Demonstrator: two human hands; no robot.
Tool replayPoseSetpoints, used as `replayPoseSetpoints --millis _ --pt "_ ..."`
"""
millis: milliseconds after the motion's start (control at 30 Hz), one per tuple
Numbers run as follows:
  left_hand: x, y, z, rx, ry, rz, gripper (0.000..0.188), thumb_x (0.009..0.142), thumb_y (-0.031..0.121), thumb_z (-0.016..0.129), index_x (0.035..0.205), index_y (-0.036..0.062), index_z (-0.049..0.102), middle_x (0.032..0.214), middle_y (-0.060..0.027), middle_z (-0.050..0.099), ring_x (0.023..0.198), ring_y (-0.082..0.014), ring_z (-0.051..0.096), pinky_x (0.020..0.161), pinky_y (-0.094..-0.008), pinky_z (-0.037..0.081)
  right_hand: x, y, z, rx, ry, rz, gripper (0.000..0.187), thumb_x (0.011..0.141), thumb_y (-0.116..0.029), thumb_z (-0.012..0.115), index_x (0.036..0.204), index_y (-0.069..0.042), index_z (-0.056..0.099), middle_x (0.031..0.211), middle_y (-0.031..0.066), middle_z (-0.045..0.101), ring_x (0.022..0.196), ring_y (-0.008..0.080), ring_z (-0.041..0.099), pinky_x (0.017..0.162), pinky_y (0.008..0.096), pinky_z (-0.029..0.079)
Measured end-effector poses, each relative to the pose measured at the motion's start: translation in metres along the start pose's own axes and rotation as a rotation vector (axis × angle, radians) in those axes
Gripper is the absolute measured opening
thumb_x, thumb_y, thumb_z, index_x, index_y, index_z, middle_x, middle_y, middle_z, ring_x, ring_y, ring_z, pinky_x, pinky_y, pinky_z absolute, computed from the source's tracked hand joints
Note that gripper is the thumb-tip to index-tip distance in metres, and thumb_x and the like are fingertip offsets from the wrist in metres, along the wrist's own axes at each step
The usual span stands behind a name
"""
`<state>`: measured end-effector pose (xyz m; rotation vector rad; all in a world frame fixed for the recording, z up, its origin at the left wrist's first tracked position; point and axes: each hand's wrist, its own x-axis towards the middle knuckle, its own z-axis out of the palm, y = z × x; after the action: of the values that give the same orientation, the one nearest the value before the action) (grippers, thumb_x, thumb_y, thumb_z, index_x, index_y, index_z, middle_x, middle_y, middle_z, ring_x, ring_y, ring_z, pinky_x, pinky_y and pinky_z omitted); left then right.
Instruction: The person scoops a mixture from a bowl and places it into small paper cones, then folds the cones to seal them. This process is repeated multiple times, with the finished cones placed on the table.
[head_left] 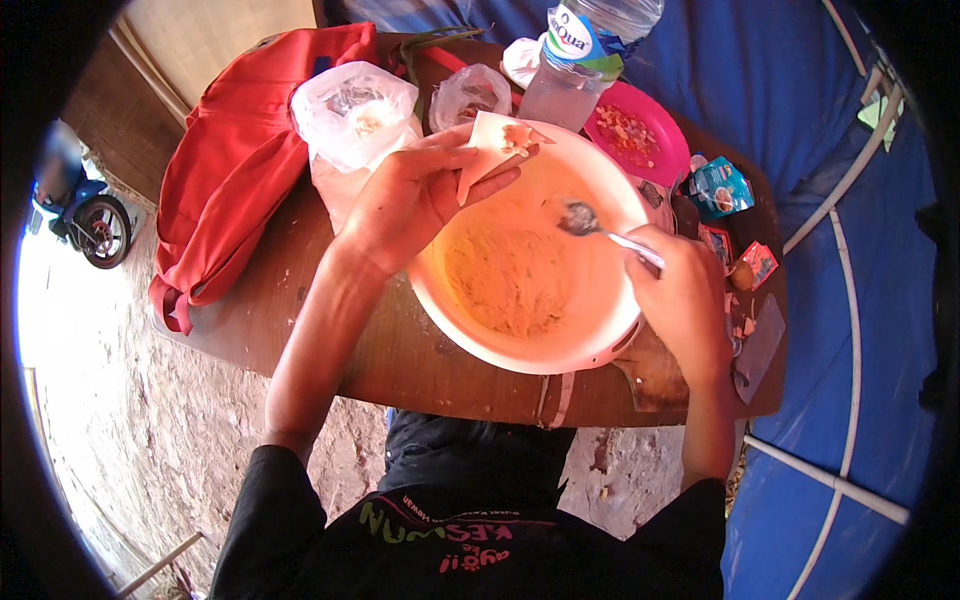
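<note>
My left hand [405,200] is palm up over the left rim of a large white bowl [462,345]. It holds a thin, pale square dough wrapper [482,148] across its fingers, with a small lump of filling [516,138] near one edge. Inside the bowl is a soft yellow-orange mixture [510,285], spread mostly over the bottom. From the right, my right hand [685,295] grips the handle of a metal spoon [579,219]. The spoon's head is above the right part of the bowl, apart from the wrapper.
Behind the bowl stand a clear water bottle [565,85] and a pink plate [672,145] with chopped bits. Two plastic bags, one large [350,100], one small [468,92], sit left of the bottle. Red cloth [240,170] drapes the table's left; sachets [722,187] lie at right.
</note>
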<state>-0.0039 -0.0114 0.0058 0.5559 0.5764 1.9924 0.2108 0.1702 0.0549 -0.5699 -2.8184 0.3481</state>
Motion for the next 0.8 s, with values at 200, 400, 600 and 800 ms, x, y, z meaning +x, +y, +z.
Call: replayPoseSetpoints --millis 200,400,600,800 --pt "0.005 0.001 0.003 0.094 0.018 -0.038 0.038 0.097 0.001 0.045 0.133 -0.0132 0.046 0.131 -0.0201 0.059 0.124 -0.0255 0.059 0.115 -0.0393 0.040 0.014 0.001 0.031 -0.344 -0.013 -0.223 0.017 0.083 -0.016 0.072 0.090 -0.001 0.075 0.086 0.0138 0.065 0.100 0.0299 0.058 0.097 0.0425 0.041" --pt "0.003 -0.002 0.005 0.203 -0.045 -0.086 0.043 0.097 0.001 0.043 0.138 -0.0144 0.041 0.139 -0.0219 0.054 0.128 -0.0278 0.056 0.115 -0.0388 0.041 0.015 -0.006 0.018 0.046 0.185 -0.305 0.031 0.078 -0.019 0.080 0.102 -0.001 0.072 0.092 0.0129 0.066 0.094 0.0292 0.062 0.087 0.0404 0.047" --pt "0.011 -0.006 0.018 0.269 -0.096 -0.368 0.036 0.095 -0.001 0.049 0.130 -0.0123 0.053 0.127 -0.0173 0.063 0.116 -0.0225 0.064 0.105 -0.0331 0.050 0.024 -0.007 0.003 0.600 0.112 -0.297 0.050 0.073 -0.020 0.088 0.114 0.000 0.069 0.100 0.0102 0.070 0.091 0.0190 0.067 0.079 0.0336 0.051" --pt "0.016 -0.013 0.032 0.473 -0.187 -0.415 0.034 0.095 0.003 0.054 0.126 -0.0099 0.060 0.121 -0.0127 0.067 0.110 -0.0169 0.066 0.101 -0.0293 0.050 0.030 0.002 0.016 0.900 -0.073 -0.093 0.029 0.081 -0.015 0.082 0.101 0.002 0.073 0.091 0.0075 0.073 0.084 0.0092 0.066 0.076 0.0255 0.052"
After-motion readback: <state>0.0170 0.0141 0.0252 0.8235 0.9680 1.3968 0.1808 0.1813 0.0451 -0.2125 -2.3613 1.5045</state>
